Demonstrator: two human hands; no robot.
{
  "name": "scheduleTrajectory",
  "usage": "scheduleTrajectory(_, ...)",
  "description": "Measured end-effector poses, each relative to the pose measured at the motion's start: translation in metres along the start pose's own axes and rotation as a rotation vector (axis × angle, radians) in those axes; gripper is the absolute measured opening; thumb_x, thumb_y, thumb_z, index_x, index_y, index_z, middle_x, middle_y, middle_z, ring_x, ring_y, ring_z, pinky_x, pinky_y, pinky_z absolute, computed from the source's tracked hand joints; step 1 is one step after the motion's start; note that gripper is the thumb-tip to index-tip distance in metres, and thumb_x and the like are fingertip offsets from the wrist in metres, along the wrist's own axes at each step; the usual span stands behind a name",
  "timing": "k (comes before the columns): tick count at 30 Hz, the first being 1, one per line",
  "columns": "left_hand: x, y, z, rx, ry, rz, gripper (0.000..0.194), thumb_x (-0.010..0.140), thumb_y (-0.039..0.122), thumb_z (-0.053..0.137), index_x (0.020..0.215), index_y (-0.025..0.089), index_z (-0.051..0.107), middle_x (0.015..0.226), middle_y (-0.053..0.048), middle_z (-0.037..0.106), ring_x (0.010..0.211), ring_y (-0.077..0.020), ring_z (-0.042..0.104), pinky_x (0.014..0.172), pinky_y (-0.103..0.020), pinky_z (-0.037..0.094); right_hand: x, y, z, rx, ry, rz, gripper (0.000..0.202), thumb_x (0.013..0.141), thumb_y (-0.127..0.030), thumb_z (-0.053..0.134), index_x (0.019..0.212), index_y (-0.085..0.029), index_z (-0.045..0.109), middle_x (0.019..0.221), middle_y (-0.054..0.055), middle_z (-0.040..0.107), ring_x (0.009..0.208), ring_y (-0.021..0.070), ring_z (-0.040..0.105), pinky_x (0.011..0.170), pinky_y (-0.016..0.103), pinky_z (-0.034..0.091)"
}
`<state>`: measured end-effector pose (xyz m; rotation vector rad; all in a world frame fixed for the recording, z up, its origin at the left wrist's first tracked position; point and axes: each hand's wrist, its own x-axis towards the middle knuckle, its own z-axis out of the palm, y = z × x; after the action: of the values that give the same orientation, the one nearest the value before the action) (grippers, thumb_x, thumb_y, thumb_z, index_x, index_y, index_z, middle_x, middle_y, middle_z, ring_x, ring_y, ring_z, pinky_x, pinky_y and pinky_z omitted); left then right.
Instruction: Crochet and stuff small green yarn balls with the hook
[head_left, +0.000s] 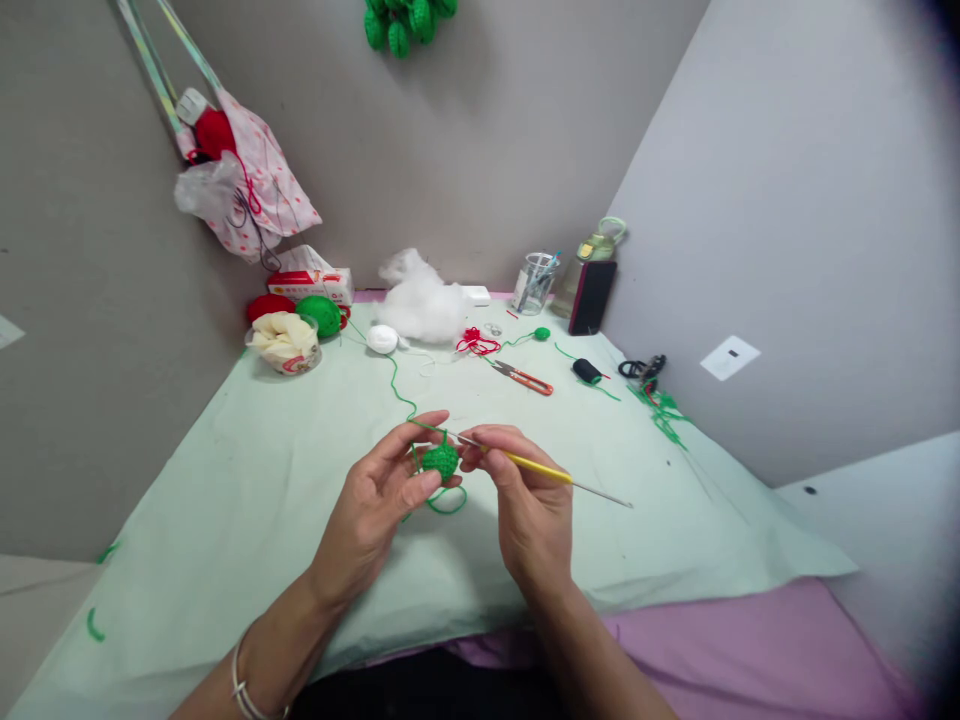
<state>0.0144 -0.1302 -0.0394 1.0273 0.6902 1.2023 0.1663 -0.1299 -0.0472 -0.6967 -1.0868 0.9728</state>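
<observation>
A small green crocheted piece [440,461] is held between the thumb and fingers of my left hand [382,490]. Green yarn [403,400] runs over that hand's raised index finger and back across the table. My right hand [521,490] is closed around a crochet hook with a yellow handle [538,467]. The hook's left end meets the yarn at the top of the green piece, and its other metal end points right. A loose green loop [448,500] hangs below the piece.
On the pale green cloth [337,420] lie orange-handled snips [525,378], white stuffing [424,305], red yarn [478,342] and a black spool [586,371]. Behind stand a plastic tub [285,345], a tissue box [311,285], a cup [535,285] and a phone [592,298].
</observation>
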Motion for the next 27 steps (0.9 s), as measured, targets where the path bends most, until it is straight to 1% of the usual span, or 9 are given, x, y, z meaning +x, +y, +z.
scheduleTrajectory(2,0.0004,0.0002,0.0011,-0.008,0.043,-0.016,0.038,0.087,0.030,0.078,0.125,0.034,0.073,0.116,-0.002,0.065,0.105,-0.0200,0.066,0.090,-0.031,0.056,-0.0004,0.0000,-0.0002,-0.009,0.004,0.001,0.016,0.096,-0.025,0.068,0.102,-0.030,0.082,0.098,0.003,0.073,0.082,0.0156,0.069,0.074,0.032,0.059)
scheduleTrajectory(4,0.0009,-0.0001,0.0012,-0.005,0.081,-0.032,0.036,0.085,0.029,0.080,0.121,0.033,0.076,0.113,-0.002,0.066,0.103,-0.0187,0.065,0.089,-0.029,0.055,-0.0005,-0.0001,-0.0006,-0.024,0.009,-0.003,0.015,0.096,-0.025,0.068,0.102,-0.030,0.082,0.098,0.003,0.073,0.081,0.0158,0.069,0.073,0.033,0.059)
scheduleTrajectory(8,0.0017,-0.0009,-0.0009,0.018,0.086,-0.042,0.035,0.084,0.031,0.081,0.119,0.030,0.078,0.103,-0.002,0.069,0.101,-0.0163,0.061,0.089,-0.024,0.049,0.0006,-0.0004,-0.0021,-0.070,0.038,-0.004,0.014,0.095,-0.026,0.069,0.101,-0.028,0.081,0.095,0.003,0.073,0.077,0.0151,0.068,0.072,0.032,0.059)
scheduleTrajectory(10,0.0021,-0.0009,-0.0017,0.015,0.081,-0.053,0.035,0.085,0.032,0.081,0.119,0.030,0.078,0.104,-0.002,0.069,0.101,-0.0155,0.060,0.088,-0.023,0.048,0.0013,-0.0006,-0.0030,-0.071,0.062,0.020,0.012,0.095,-0.028,0.070,0.100,-0.027,0.081,0.094,0.003,0.074,0.076,0.0154,0.069,0.072,0.032,0.059)
scheduleTrajectory(14,0.0023,-0.0004,-0.0012,-0.005,0.074,-0.083,0.039,0.084,0.033,0.081,0.122,0.031,0.076,0.108,-0.003,0.071,0.102,-0.0172,0.060,0.090,-0.027,0.047,0.0018,-0.0014,-0.0041,-0.028,0.080,0.065,0.013,0.095,-0.032,0.070,0.097,-0.024,0.080,0.094,0.004,0.075,0.076,0.0158,0.071,0.073,0.033,0.061)
scheduleTrajectory(19,0.0005,-0.0013,-0.0014,0.055,0.084,-0.087,0.039,0.084,0.033,0.081,0.123,0.030,0.076,0.108,-0.004,0.070,0.104,-0.0206,0.061,0.092,-0.033,0.046,0.0019,-0.0015,-0.0053,0.003,0.070,0.089,0.013,0.097,-0.033,0.068,0.097,-0.026,0.080,0.094,0.002,0.076,0.076,0.0141,0.072,0.074,0.031,0.063)
scheduleTrajectory(24,-0.0022,-0.0037,-0.0049,0.122,0.082,-0.084,0.038,0.085,0.033,0.080,0.123,0.031,0.075,0.107,-0.004,0.068,0.104,-0.0207,0.059,0.087,-0.031,0.047,0.0024,-0.0030,-0.0070,0.006,0.084,0.072,0.015,0.098,-0.032,0.066,0.096,-0.024,0.078,0.089,0.001,0.073,0.075,0.0131,0.073,0.074,0.028,0.062)
scheduleTrajectory(27,-0.0024,-0.0037,-0.0056,0.140,0.072,-0.084,0.037,0.086,0.034,0.080,0.123,0.032,0.075,0.106,-0.003,0.068,0.104,-0.0201,0.059,0.086,-0.030,0.048,0.0013,-0.0040,-0.0076,0.004,0.092,0.046,0.014,0.099,-0.031,0.065,0.098,-0.024,0.077,0.088,0.001,0.072,0.074,0.0131,0.073,0.073,0.028,0.062)
